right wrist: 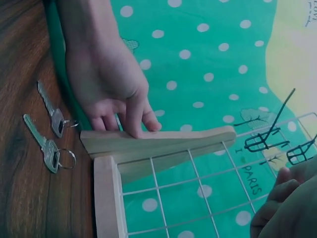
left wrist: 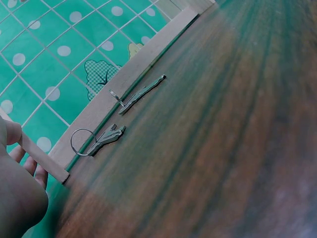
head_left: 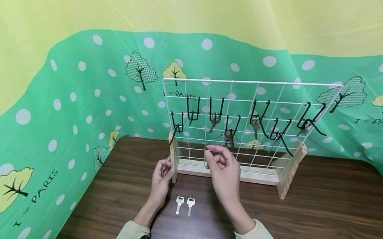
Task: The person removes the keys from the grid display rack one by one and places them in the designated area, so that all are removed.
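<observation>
My left hand grips the left wooden side piece of a stand that carries a white wire grid. The left wrist view shows its thumb and fingers around that wood. In front of the grid, my right hand hovers with loosely bent fingers; nothing shows between thumb and index finger. Two silver keys with rings, a left key and a right key, lie on the table before the stand. On the black hooks hang several keys, including a key and another key.
Black hooks jut forward from the grid in staggered rows. The stand's right side piece rests on the dark wooden table. Behind rises a green and yellow printed cloth.
</observation>
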{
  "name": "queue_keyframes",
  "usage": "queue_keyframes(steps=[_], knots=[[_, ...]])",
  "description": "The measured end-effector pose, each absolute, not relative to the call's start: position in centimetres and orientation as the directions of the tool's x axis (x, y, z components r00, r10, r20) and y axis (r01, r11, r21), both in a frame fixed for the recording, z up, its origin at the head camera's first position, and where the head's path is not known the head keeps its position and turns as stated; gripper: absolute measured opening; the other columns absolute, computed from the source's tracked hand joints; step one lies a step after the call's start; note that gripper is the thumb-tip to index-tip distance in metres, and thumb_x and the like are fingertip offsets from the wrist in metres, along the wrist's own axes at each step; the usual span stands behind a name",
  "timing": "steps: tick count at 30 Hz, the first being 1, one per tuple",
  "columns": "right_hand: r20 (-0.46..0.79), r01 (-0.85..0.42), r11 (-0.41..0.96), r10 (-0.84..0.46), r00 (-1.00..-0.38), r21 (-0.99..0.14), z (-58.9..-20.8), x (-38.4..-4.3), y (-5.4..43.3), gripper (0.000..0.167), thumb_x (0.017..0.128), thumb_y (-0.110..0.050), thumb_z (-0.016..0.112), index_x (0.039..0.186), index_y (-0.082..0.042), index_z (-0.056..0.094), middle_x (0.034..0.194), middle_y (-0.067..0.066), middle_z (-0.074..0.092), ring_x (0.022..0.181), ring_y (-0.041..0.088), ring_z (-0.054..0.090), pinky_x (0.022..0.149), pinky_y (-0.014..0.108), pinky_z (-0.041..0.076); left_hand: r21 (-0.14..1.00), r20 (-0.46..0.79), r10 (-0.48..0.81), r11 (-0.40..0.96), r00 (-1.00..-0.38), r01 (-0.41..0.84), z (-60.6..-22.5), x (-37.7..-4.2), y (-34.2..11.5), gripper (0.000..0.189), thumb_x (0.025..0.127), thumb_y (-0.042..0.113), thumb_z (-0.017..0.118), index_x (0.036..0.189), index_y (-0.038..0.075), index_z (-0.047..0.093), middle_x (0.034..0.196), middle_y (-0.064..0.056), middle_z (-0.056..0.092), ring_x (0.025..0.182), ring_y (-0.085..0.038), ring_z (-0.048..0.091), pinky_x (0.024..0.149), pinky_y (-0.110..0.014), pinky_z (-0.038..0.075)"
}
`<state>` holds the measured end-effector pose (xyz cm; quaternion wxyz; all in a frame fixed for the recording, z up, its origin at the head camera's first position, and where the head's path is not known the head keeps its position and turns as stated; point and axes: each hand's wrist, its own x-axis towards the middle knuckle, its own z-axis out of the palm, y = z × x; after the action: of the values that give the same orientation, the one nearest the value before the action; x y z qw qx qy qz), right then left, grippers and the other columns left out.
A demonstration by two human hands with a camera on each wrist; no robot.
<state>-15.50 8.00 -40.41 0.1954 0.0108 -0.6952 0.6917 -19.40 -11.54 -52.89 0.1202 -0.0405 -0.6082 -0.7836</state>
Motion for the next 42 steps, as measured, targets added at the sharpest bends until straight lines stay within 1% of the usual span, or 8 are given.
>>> queue_keyframes(steps=[4,9,14,16,24,29,33,42], knots=[[0.315,-0.324,0.018,0.297,-0.901,-0.946,-40.3,-16.0,7.8,0.025,0.103,-0.005,0.076,0.128,-0.002,0.075,0.07,0.002,0.065,0.06,0.008,0.061,0.053,0.019,0.037,0.943,0.208,-0.139,-0.233,-0.968,0.236,-52.9,-19.4,-11.5,0.011,0.105,-0.012,0.058,0.109,-0.003,0.053,0.159,-0.035,0.051,0.144,-0.024,0.054,0.109,-0.023,0.049],[0.356,-0.375,0.003,0.319,-0.878,-0.927,-40.2,-16.4,7.6,0.03,0.104,-0.004,0.074,0.134,-0.003,0.073,0.072,0.007,0.065,0.056,0.008,0.056,0.048,0.018,0.033,0.944,0.208,-0.141,-0.23,-0.968,0.236,-52.9,-19.4,-11.5,0.011,0.105,-0.013,0.058,0.11,-0.005,0.053,0.158,-0.035,0.051,0.147,-0.032,0.052,0.109,-0.021,0.049],[0.388,-0.415,-0.023,0.312,-0.867,-0.91,-40.0,-16.6,7.2,0.035,0.105,-0.001,0.072,0.14,-0.004,0.07,0.071,0.003,0.064,0.06,0.009,0.058,0.049,0.018,0.034,0.944,0.204,-0.145,-0.234,-0.968,0.234,-52.8,-19.4,-11.5,0.017,0.105,-0.014,0.057,0.108,0.003,0.055,0.158,-0.034,0.051,0.145,-0.025,0.054,0.11,-0.023,0.049],[0.389,-0.418,-0.031,0.307,-0.869,-0.908,-40.0,-16.7,7.1,0.037,0.106,-0.002,0.071,0.142,-0.005,0.068,0.072,0.003,0.064,0.061,0.009,0.06,0.051,0.018,0.035,0.943,0.207,-0.142,-0.234,-0.968,0.236,-52.8,-19.4,-11.5,0.017,0.105,-0.014,0.057,0.108,0.003,0.055,0.158,-0.035,0.051,0.143,-0.022,0.055,0.11,-0.023,0.049],[0.364,-0.4,-0.079,0.282,-0.888,-0.913,-39.4,-17.1,6.9,0.045,0.108,-0.004,0.068,0.152,-0.005,0.06,0.072,-0.003,0.066,0.064,0.011,0.06,0.052,0.019,0.038,0.944,0.205,-0.136,-0.236,-0.969,0.233,-52.8,-19.3,-11.6,0.011,0.106,-0.008,0.061,0.111,-0.006,0.051,0.16,-0.034,0.05,0.139,-0.015,0.056,0.109,-0.02,0.048],[0.323,-0.362,-0.134,0.244,-0.914,-0.922,-39.0,-17.4,6.9,0.047,0.11,-0.005,0.064,0.156,-0.005,0.055,0.073,-0.005,0.066,0.053,0.005,0.044,0.049,0.018,0.032,0.943,0.2,-0.135,-0.243,-0.97,0.228,-52.8,-19.3,-11.6,0.012,0.106,-0.011,0.059,0.109,-0.001,0.054,0.16,-0.034,0.05,0.139,-0.014,0.056,0.109,-0.021,0.048],[0.296,-0.331,-0.165,0.205,-0.933,-0.929,-38.6,-17.4,7.0,0.047,0.113,-0.007,0.061,0.159,-0.004,0.051,0.074,-0.004,0.065,0.051,0.005,0.04,0.048,0.018,0.03,0.942,0.19,-0.136,-0.252,-0.972,0.22,-52.7,-19.3,-11.6,0.016,0.105,-0.014,0.057,0.108,0.002,0.055,0.161,-0.035,0.049,0.137,-0.013,0.057,0.11,-0.022,0.049],[0.228,-0.267,-0.28,0.163,-0.96,-0.922,-38.0,-17.4,6.8,0.037,0.115,-0.007,0.058,0.152,-0.002,0.055,0.073,-0.004,0.063,0.051,0.005,0.04,0.047,0.016,0.03,0.945,0.18,-0.131,-0.252,-0.975,0.209,-52.6,-19.2,-11.5,0.01,0.106,-0.012,0.057,0.109,-0.003,0.052,0.163,-0.034,0.048,0.138,-0.011,0.057,0.11,-0.019,0.048]])
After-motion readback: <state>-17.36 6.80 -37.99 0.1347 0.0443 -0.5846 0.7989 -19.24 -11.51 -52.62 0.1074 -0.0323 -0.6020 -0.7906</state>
